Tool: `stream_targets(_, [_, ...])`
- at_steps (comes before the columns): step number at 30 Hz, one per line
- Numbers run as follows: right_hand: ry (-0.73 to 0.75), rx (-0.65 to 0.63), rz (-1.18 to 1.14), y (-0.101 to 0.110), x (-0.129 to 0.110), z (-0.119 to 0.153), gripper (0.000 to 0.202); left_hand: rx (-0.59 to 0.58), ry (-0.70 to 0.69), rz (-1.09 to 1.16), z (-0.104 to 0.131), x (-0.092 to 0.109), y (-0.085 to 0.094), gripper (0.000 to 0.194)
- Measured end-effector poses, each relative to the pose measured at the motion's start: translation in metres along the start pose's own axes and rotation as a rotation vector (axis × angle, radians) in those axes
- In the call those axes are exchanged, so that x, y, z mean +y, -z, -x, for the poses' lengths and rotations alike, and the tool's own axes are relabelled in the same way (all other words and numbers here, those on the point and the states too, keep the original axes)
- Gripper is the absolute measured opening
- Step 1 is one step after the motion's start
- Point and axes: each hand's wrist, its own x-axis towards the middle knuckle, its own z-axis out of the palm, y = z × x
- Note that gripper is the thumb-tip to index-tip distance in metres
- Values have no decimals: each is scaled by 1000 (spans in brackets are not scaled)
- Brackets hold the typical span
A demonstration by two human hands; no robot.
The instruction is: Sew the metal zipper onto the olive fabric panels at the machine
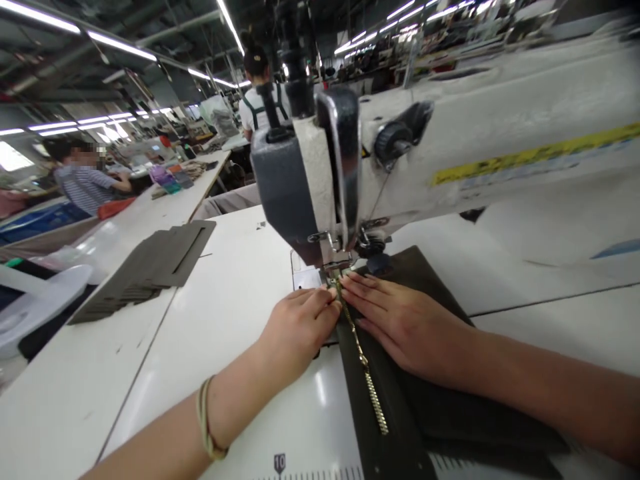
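Observation:
A white industrial sewing machine (450, 127) fills the upper right, its presser foot (336, 268) down over a dark olive fabric panel (415, 413) with a brass zipper (370, 380) running toward me. My left hand (300, 327) pinches the zipper's edge just below the foot. My right hand (400, 320) lies flat on the fabric to the right of the zipper, fingertips close to the needle area.
A fanned stack of dark cut panels (150, 267) lies on the white table (225, 313) to the left. A ruler strip (300, 470) marks the near edge. Other people sit at benches far left (83, 180) and behind the machine (257, 93).

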Motion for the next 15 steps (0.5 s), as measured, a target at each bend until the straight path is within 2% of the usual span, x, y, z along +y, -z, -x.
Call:
stream_targets(4, [14, 40, -45, -4, 10, -1, 38, -51, 56, -22, 0, -2, -3, 27])
stream_targets(7, [12, 48, -127, 3, 12, -1, 38, -111, 101, 0, 2, -2, -2, 20])
stream_targets(10, [-37, 10, -173, 14, 2, 1, 37, -144, 138, 82, 4, 0, 2, 22])
stream_targets(15, [-171, 34, -179, 20, -24, -8, 34, -104, 177, 170, 8, 5, 5, 30])
